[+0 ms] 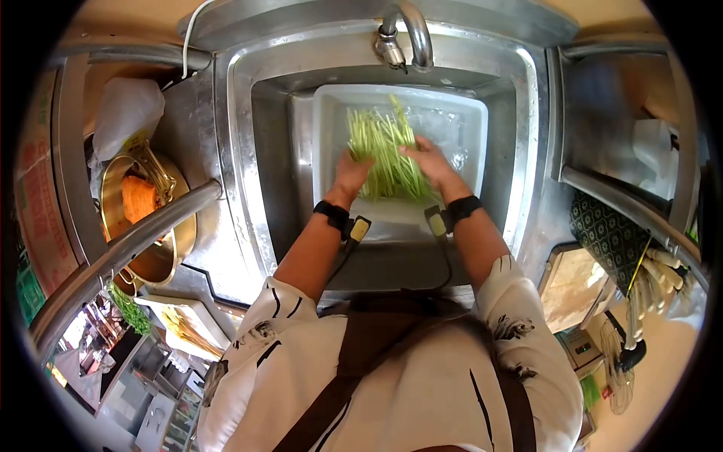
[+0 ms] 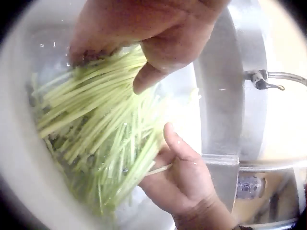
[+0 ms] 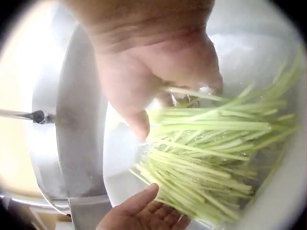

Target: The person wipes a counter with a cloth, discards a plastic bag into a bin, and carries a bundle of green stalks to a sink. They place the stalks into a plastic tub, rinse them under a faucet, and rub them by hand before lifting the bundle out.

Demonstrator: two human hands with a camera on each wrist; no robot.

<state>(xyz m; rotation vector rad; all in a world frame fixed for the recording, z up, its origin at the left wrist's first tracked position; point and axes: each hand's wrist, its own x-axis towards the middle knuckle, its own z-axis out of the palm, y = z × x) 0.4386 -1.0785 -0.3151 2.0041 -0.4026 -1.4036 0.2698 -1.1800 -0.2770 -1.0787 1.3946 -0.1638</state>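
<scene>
A loose bundle of thin, pale-green vegetable stalks (image 1: 384, 151) lies in water inside a white plastic tub (image 1: 324, 105). My left hand (image 1: 352, 173) holds the bundle at its left side, thumb over the stalks and fingers partly beneath them. From the other side my right hand (image 1: 433, 166) grips the stalks. In the right wrist view its thumb (image 3: 139, 125) shows beside the cut ends, while its fingers curl around some stalks. The left wrist view shows one stray stalk (image 2: 158, 169) crossing the right palm.
The tub sits in a steel sink (image 1: 260, 151), below a faucet (image 1: 410, 38). A metal pot (image 1: 113, 196) with something orange in it stands to the left, near a plastic bag (image 1: 128, 109). On the right are a cutting board (image 1: 574, 282) and a patterned cloth (image 1: 606, 237).
</scene>
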